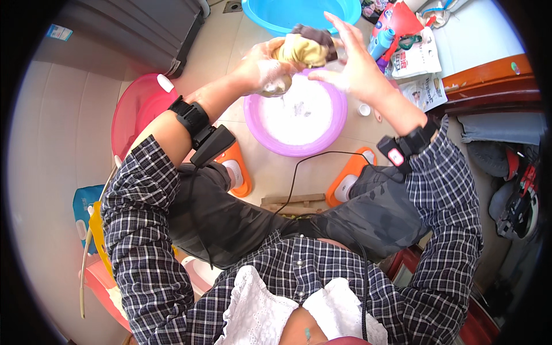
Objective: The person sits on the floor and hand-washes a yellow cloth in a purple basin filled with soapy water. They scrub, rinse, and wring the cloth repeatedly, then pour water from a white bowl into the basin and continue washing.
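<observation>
A bunched wet cloth, yellow (302,51) with a dark brown part (317,36), is gripped by my left hand (269,62) above the far rim of a purple basin. Suds cover that hand, and a rounded, sudsy olive-coloured bulge (278,86) hangs below its wrist. My right hand (355,60) stands just right of the cloth with its fingers spread; whether its fingertips touch the cloth cannot be told. Below both hands the purple basin (296,148) holds white foamy water.
A blue basin (276,26) stands beyond my hands, a pink basin (133,112) at left. At right lie a blue bottle (381,43), a red bag (399,19), white pouches (420,58) and a small white cap (364,110). A black cable (295,172) crosses before my legs.
</observation>
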Tool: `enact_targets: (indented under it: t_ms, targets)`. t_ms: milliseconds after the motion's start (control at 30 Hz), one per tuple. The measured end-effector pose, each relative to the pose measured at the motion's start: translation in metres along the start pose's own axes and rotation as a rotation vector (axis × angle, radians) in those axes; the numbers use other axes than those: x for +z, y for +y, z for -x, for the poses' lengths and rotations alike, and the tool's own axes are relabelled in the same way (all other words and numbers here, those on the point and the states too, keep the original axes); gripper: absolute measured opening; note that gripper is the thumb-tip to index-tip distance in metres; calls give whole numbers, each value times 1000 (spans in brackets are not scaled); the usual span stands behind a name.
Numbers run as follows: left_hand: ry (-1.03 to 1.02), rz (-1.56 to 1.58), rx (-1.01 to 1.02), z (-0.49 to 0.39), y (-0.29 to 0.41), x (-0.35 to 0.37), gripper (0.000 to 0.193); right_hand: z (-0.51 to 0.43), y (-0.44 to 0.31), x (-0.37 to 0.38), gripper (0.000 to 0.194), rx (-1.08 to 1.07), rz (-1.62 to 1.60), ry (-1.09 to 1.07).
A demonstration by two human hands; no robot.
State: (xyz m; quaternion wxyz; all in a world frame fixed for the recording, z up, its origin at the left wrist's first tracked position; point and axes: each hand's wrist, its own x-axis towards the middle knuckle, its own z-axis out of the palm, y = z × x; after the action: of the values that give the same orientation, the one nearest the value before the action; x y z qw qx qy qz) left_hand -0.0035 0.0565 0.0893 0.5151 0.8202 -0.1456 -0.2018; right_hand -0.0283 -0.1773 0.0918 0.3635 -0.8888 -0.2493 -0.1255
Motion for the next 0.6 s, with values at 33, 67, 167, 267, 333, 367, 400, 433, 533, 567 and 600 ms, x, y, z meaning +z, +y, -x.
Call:
enact_targets:
  t_ms: [33,67,167,267,333,367,400,433,533,567,600]
  targets:
    - [-16,180,-23,0,-3,-3,59,3,-7,-4,113,-109,67,47]
    - [-16,341,-118,1,-6,-9,59,6,-12,-7,108,-211,105,65]
    - [-244,628,-191,3,-11,-20,57,12,-26,-8,106,-403,584,-51]
    - [-516,798,-152,6,-13,-19,53,7,-26,-5,103,-449,627,-3]
    - [-666,929,-207,8,-15,-13,52,4,-20,-1,96,-547,629,22]
    - [-708,963,-243,8,-15,-11,52,2,-16,1,94,-565,560,-11]
    - [-694,852,-265,11,-13,-12,47,1,-16,1,92,-602,494,-6]
    - [-724,667,-93,12,-10,-13,44,0,-15,2,89,-642,432,12]
    - [-735,214,283,17,2,-19,34,3,-17,-1,84,-610,121,-83]
    - [-727,256,139,16,7,-18,33,4,-18,-3,84,-570,111,-83]
    - [-714,296,-6,15,12,-16,32,6,-19,-5,85,-519,112,-112]
